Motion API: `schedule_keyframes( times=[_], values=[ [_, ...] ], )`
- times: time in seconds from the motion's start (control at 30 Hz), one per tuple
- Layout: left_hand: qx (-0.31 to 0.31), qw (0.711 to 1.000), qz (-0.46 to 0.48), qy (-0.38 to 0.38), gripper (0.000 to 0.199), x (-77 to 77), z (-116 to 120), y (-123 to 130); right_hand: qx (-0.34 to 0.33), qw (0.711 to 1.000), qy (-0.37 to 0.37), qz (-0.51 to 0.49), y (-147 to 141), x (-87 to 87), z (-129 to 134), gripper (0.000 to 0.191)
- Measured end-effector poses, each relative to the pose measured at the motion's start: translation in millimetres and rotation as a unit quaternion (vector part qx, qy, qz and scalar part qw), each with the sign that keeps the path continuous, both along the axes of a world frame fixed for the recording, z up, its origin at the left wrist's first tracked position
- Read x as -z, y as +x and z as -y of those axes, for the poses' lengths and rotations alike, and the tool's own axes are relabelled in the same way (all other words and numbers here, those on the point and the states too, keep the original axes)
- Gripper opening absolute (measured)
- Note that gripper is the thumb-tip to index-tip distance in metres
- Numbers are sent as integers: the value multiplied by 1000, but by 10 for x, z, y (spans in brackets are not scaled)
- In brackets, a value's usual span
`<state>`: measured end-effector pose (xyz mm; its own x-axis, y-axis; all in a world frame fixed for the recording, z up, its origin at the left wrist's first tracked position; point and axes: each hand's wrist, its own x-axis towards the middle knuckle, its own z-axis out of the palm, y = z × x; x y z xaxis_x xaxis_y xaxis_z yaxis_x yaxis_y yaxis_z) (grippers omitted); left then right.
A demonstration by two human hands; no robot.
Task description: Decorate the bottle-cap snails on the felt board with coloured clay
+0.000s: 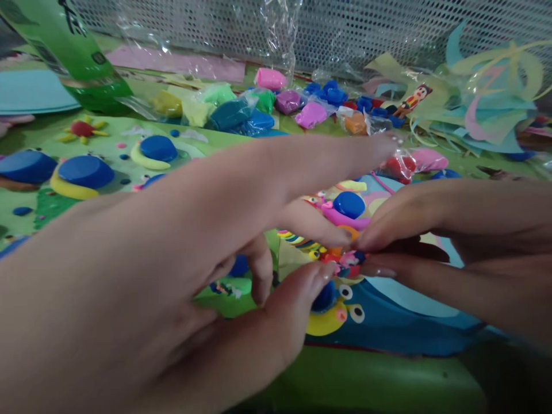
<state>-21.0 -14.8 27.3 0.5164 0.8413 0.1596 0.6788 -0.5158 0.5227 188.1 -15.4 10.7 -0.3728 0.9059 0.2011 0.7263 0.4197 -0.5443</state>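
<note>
A small multicoloured clay piece (347,262), pink, dark blue and red, is pinched between the fingertips of both hands. My left hand (241,230) reaches in from the left, thumb and a finger closed on the piece while its index finger stretches out above. From the right, my right hand (422,241) grips the other side of the piece with its fingertips. Beneath the hands lies a decorated sheet (401,322) with a yellow clay snail (328,322) with googly eyes. Above the piece sits a blue cap (349,204) beside pink clay.
Bagged clay lumps (233,114) run along the back. A green bottle (81,63) stands at back left. Clay snails with blue caps (86,171) cover a green sheet at left. Paper strips (495,98) and a small clay figure (414,100) are at back right, before a perforated panel (345,34).
</note>
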Motion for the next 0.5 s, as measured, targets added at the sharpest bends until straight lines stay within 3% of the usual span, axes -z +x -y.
schedule_keyframes(
  times=[0.13, 0.3, 0.5],
  values=[
    [5, 1000, 30, 1, 45, 51, -27, -30, -14, 999, 47, -20, 17, 49, -13, 2],
    [42, 993, 108, 18, 41, 41, -80, 64, -33, 998, 58, -7, 56, 69, -41, 12],
    [8, 991, 103, 81, 50, 364, -218, 18, -27, 996, 80, -7, 44, 26, -9, 10]
  ],
)
